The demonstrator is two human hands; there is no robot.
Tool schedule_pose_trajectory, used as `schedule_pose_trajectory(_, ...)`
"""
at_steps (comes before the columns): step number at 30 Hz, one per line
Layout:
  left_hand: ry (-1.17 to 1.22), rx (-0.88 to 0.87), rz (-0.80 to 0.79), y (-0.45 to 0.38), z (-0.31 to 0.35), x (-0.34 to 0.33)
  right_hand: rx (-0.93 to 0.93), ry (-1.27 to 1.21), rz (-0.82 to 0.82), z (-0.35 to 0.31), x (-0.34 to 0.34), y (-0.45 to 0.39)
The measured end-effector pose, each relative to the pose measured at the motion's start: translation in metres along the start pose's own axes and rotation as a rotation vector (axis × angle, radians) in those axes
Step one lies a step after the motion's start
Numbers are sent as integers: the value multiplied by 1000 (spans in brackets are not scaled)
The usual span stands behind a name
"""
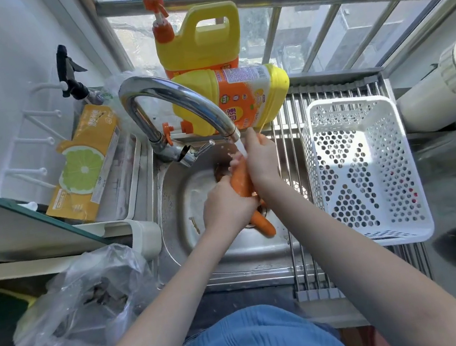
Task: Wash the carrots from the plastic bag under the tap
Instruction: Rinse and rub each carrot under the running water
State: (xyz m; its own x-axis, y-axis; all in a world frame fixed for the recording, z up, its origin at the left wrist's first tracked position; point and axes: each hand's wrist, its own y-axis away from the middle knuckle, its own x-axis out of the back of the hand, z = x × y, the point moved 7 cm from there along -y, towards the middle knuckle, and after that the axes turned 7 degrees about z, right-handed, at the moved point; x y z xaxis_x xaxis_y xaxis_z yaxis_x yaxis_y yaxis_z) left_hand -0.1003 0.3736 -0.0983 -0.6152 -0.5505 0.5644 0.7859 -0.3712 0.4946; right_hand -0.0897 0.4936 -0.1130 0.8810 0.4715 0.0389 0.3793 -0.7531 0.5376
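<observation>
Both the left hand [227, 205] and right hand [260, 158] grasp a wet orange carrot [240, 182] under the curved chrome tap [175, 101]. Its slick skin could slip free, dropping onto the second carrot [264, 223] lying over the steel sink [171, 198] drain.

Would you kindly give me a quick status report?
Both hands, left and right, grip orange carrot under running chrome tap. Nothing in the way.

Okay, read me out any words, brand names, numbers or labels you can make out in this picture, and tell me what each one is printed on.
No text here can be read with certainty.
Lying yellow detergent jug: orange label with print and a barcode, too blurred to read.
Upright yellow detergent jug: label hidden behind the lying one.
Yellow lime-picture box: characters at top and small print at bottom, too blurred to read.
Spray bottle, white basket, plastic bag: no text visible.
</observation>
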Motion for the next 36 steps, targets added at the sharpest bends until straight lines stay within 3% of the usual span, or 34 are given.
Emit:
schedule_pose_trajectory(2, -59, -39, 66, 1, -2, 12, 264, 251, 37, -12, 3, 2)
schedule_pose_trajectory(4, 0, -35, 36, 0, -7, 19, 337, 356, -46, -19, 4, 4)
schedule_pose_trajectory(6, 21, -51, 5, 0, -9, 25, 130, 233, -194, -13, 3, 6)
schedule_pose_trajectory(10, -64, -119, 4, 5, -11, 27, -302, -315, -326, -6, -12, 21)
schedule_pose_trajectory(17, -22, -158, 49, 18, -16, 31, -612, -681, -128, 2, -10, 18)
schedule_pose_trajectory(20, 3, -147, 74, 23, -17, 33, -592, -584, -62, 8, 3, 4)
schedule_pose_trajectory(23, -21, -139, 89, 20, -16, 32, -542, -461, -206, 4, 0, 11)
schedule_pose_trajectory(28, -101, -101, 79, 14, -17, 28, -500, -512, -387, 8, -9, 33)
schedule_pose_trajectory(32, -135, -77, 115, 14, -20, 29, -392, -95, -311, 17, -2, 38)
schedule_pose_trajectory(36, -191, -77, 142, 15, -18, 28, -265, -31, -307, 15, -6, 49)
